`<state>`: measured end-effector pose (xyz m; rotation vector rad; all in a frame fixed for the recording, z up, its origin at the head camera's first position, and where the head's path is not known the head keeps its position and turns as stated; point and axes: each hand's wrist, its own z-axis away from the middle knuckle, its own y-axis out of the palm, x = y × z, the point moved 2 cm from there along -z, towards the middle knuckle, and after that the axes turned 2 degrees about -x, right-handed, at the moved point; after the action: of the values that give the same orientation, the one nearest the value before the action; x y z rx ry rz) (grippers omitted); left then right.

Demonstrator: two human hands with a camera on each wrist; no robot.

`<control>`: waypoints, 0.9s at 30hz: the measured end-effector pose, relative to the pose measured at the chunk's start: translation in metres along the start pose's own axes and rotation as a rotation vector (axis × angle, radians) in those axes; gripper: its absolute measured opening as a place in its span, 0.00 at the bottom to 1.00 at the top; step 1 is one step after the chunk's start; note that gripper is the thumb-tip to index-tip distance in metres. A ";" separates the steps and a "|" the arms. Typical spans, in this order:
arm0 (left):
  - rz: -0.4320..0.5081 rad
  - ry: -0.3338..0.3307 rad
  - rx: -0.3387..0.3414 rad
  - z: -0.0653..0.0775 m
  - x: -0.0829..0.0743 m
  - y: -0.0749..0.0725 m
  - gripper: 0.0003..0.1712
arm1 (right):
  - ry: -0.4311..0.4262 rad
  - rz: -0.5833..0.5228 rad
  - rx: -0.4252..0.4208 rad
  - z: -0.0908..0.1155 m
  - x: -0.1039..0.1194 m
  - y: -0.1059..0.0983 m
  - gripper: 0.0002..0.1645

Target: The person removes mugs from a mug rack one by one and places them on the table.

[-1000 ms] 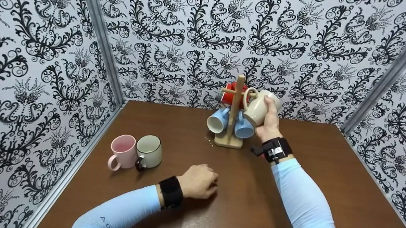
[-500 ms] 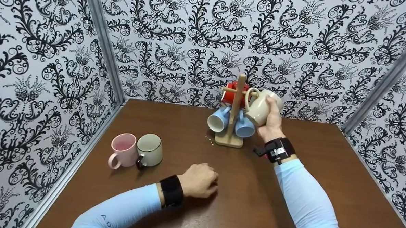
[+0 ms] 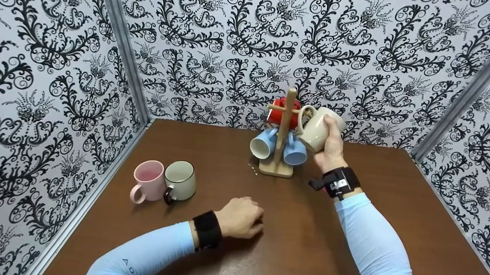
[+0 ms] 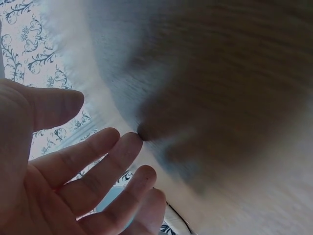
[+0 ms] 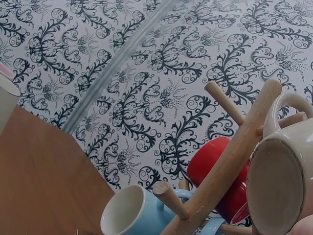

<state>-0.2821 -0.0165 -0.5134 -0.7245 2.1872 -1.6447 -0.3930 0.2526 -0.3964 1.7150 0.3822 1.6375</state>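
Observation:
My right hand [image 3: 331,141] grips a cream mug [image 3: 320,130] by its body beside the wooden mug tree [image 3: 276,168]. The mug is tilted, and its handle loops round the upper right peg in the right wrist view, where the mug's base [image 5: 275,188] faces the camera. Red mugs [image 5: 209,159] hang behind the post. Two light blue mugs, one left [image 3: 262,145] and one right [image 3: 295,151], hang on the lower pegs. My left hand [image 3: 240,218] rests on the table, holding nothing; its fingers [image 4: 93,183] are loosely bent in the left wrist view.
A pink mug [image 3: 150,183] and a white mug with a dark handle [image 3: 181,182] stand upright side by side at the table's left. Small white specks [image 3: 253,169] lie by the tree's base. Patterned walls [image 3: 232,50] bound the brown table [image 3: 298,239].
My right hand and the cream mug have shifted slightly to the right, away from the post toward the peg's end. My left hand has stayed in place.

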 end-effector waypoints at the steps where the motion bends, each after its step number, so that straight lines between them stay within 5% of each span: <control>1: 0.006 -0.005 0.004 0.000 0.000 0.000 0.10 | -0.002 0.003 0.001 0.001 0.000 0.000 0.48; 14: 0.116 -0.055 0.084 -0.002 0.004 0.000 0.10 | -0.082 0.077 0.019 0.006 0.002 0.000 0.45; 27: 0.199 -0.080 0.087 -0.005 0.006 -0.001 0.08 | -0.171 0.099 0.070 0.016 0.000 -0.001 0.36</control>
<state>-0.2898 -0.0162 -0.5109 -0.5203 2.0460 -1.5717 -0.3773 0.2487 -0.3959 1.9375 0.2789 1.5481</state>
